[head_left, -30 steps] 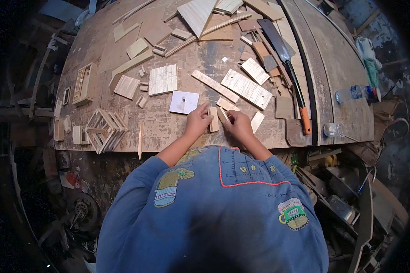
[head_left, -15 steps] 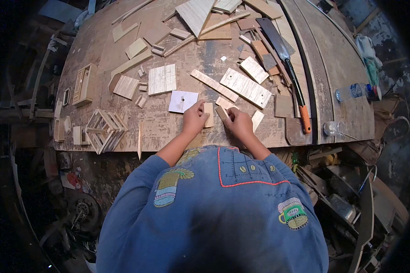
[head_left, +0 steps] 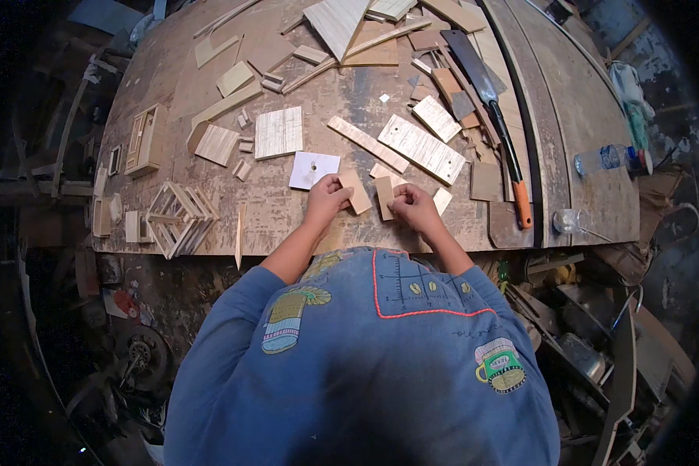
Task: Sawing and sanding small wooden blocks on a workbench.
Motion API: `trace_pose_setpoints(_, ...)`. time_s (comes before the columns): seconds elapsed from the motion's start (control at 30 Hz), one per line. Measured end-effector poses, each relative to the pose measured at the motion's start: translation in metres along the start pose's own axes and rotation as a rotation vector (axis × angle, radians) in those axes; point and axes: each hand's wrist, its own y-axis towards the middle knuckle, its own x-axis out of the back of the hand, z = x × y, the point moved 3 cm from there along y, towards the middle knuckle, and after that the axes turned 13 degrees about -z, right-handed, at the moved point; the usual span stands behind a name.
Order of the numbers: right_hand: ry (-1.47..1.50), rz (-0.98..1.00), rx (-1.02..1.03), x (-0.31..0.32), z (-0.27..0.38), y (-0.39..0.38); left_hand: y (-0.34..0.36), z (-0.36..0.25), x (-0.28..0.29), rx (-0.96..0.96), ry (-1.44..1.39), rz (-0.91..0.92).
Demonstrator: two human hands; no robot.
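A person's left hand (head_left: pixel 326 208) gripped a small pale wooden block (head_left: pixel 356 194) in its fingers (head_left: pixel 336 187) while the right hand (head_left: pixel 417 210) pinched a narrower block (head_left: pixel 384 199), the two pieces apart. On the surface (head_left: pixel 283 221), a white square (head_left: pixel 308 175) lay just beyond the left fingers, a two-holed board (head_left: pixel 422 147) beyond the right.

Left hand (head_left: pixel 328 203) moved slightly toward table's (head_left: pixel 276 210) left edge. Its pale, flat rectangular wooden block (head_left: pixel 356 193) went from roughly straight to slanted, far end swung toward left edge. Right hand's pale tan, narrow rectangular wooden piece (head_left: pixel 384 199) turned from slanted to near-square with near edge, more face showing. Gap between them now widens toward far edge.
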Motion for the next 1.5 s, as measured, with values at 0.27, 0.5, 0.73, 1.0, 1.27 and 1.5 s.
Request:
trace_pose_setpoints(0.27,0.17,0.142,0.001,-0.003,0.036,-0.013,-0.011,-0.009,-0.014,0.138,-0.206,0.133)
trace_pose_setpoints(0.5,0.138,0.155,0.043,-0.005,0.047,-0.023,-0.026,-0.023,-0.018,0.118,-0.206,0.162)
trace_pose_setpoints(0.73,0.069,0.102,0.04,0.008,0.031,-0.009,-0.019,-0.014,-0.012,0.079,-0.078,0.166)
trace_pose_setpoints(1.0,-0.568,-0.162,0.654,0.002,0.053,-0.026,-0.01,0.0,-0.004,-0.451,0.752,0.018)
trace_pose_setpoints(1.27,-0.813,-0.113,0.745,-0.022,0.049,-0.033,-0.017,-0.006,-0.017,-0.721,0.999,-0.082)
trace_pose_setpoints(1.5,-0.746,-0.122,0.786,-0.021,0.046,-0.036,-0.02,-0.006,-0.02,-0.713,1.085,-0.078)
